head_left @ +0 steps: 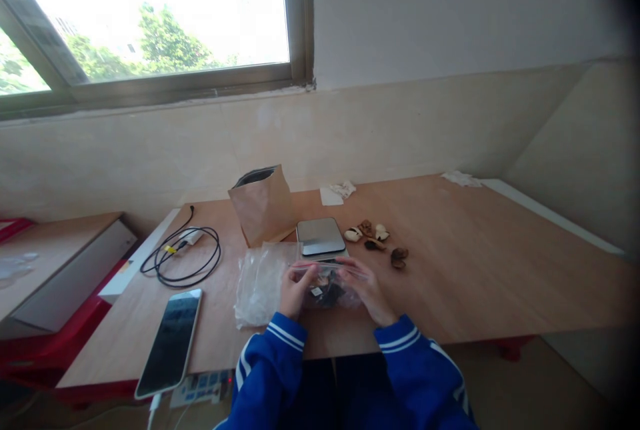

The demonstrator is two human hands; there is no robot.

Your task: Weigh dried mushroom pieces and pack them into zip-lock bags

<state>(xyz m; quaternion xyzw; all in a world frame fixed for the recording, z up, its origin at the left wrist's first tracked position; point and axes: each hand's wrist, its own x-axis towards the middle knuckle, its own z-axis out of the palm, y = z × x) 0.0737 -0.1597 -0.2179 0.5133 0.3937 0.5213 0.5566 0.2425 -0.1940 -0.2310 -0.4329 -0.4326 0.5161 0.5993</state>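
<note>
Near the front edge of the table, a clear zip bag (327, 291) with dark pieces and a small white square inside is held along its top edge. My left hand (296, 287) pinches the left end of that edge, and my right hand (367, 290) grips the right end, fingers closed. Just beyond the hands sits a small silver scale (321, 235). A stack of empty clear plastic bags (260, 287) lies against the left hand's side. Several dried brown and pale pieces (375, 235) are scattered to the right of the scale.
An open brown paper pouch (265, 207) stands behind the plastic bags. On the left are a coiled black cable (187, 277) and a phone (170, 343) plugged into a white cord. Crumpled tissue (343, 190) lies by the wall. A power strip (200, 389) shows below the table edge.
</note>
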